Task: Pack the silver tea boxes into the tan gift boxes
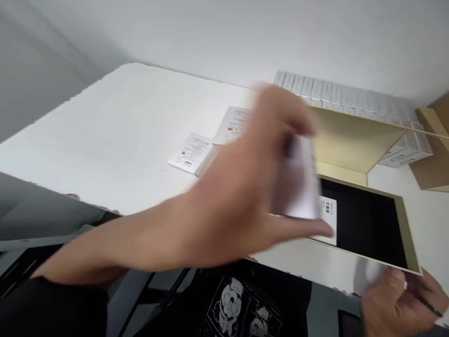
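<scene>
The left hand (238, 189), blurred, has its thumb and fingers spread wide and clasped about the edges of a white carton (303, 182), which appears over the 9 o'clock end of an open cream box (372, 224), where a printed carton (329, 213) lies on the black lining. The right hand (400, 302) is at that box's 5 o'clock corner, fingers curled, though I cannot tell whether they grip it. From the held carton, two leaflet-like printed pieces (192, 152) lie on the desk (122, 126) towards 10 o'clock, and rows of white cartons (326, 91) stand towards 1 o'clock.
</scene>
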The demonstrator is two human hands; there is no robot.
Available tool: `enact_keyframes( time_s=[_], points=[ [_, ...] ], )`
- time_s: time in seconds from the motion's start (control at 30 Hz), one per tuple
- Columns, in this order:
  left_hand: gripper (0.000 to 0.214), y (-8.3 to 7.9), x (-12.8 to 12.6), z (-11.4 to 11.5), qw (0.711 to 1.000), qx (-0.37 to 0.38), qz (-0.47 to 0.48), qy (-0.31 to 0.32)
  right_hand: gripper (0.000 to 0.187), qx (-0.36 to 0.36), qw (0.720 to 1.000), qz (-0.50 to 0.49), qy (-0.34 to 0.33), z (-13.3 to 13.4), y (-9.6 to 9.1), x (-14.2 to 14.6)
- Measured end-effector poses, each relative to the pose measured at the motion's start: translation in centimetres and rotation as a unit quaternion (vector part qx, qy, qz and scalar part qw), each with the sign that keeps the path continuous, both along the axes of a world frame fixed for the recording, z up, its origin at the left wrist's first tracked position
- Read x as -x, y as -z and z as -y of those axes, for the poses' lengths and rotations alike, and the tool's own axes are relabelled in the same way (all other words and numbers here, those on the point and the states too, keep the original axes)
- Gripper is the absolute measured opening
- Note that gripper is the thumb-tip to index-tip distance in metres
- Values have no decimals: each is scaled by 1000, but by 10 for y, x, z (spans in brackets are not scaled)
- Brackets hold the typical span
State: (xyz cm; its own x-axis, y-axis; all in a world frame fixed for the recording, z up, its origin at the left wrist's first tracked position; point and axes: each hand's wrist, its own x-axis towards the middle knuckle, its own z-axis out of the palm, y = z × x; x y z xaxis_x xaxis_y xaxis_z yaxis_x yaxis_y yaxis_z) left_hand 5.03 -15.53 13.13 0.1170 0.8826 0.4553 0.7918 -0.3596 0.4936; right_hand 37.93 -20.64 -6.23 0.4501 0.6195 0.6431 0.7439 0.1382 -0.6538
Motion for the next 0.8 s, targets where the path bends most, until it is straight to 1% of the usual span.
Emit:
enact_keyframes(
  time_s=[0.03,0.07,0.1,0.17,0.2,0.27,0.3,0.37,0.4,0.43,0.5,0.53,0.57,0.6,0.63,0.67,0.7,0.73,0.77,0.8],
  points=[
    [78,0,-20,-9,995,44,-37,86,35,4,1000,-1,-9,0,2,-2],
    [69,1,-41,-18,980,83,-76,161,36,8,1000,-4,-13,1,4,-3],
    [60,2,-62,-25,964,106,-108,220,35,12,1000,-7,-15,2,6,-4],
    [50,7,-105,-39,938,118,-154,286,33,13,1000,-12,-16,3,7,-4],
    [49,10,-125,-45,931,119,-161,307,30,10,1000,-13,-15,4,7,-3],
    [51,16,-159,-57,915,153,-155,340,24,7,1000,-11,-14,4,6,-2],
    [53,19,-171,-61,907,177,-157,349,20,7,1000,-9,-15,3,5,-1],
    [59,23,-184,-65,894,209,-174,356,17,7,1000,-2,-17,2,2,0],
    [63,25,-183,-62,893,210,-187,351,16,8,1000,0,-18,2,0,1],
    [67,26,-177,-57,899,195,-196,339,16,9,1000,1,-19,2,-1,2],
    [67,28,-149,-37,925,133,-183,305,18,14,1000,-1,-24,2,-4,3],
    [62,29,-128,-24,943,81,-163,277,20,17,999,-4,-27,3,-5,4],
    [54,29,-103,-11,955,46,-132,261,23,18,999,-5,-30,3,-5,5],
    [46,30,-77,3,971,25,-88,222,24,18,999,-7,-31,4,-5,5],
    [38,31,-49,15,987,20,-48,150,25,15,999,-7,-30,4,-4,5],
    [32,33,-20,25,998,5,-26,56,26,11,1000,-6,-28,4,-3,4],
    [31,36,7,32,998,0,-22,-62,26,5,1000,-6,-26,5,-2,3],
    [35,40,33,36,985,-3,-32,-171,26,1,1000,-6,-25,5,-1,3],
    [47,45,56,38,959,30,-33,-281,27,-3,1000,-6,-23,5,0,2],
    [64,51,76,38,926,74,-35,-367,28,-5,1000,-5,-21,4,1,1]
  ],
)
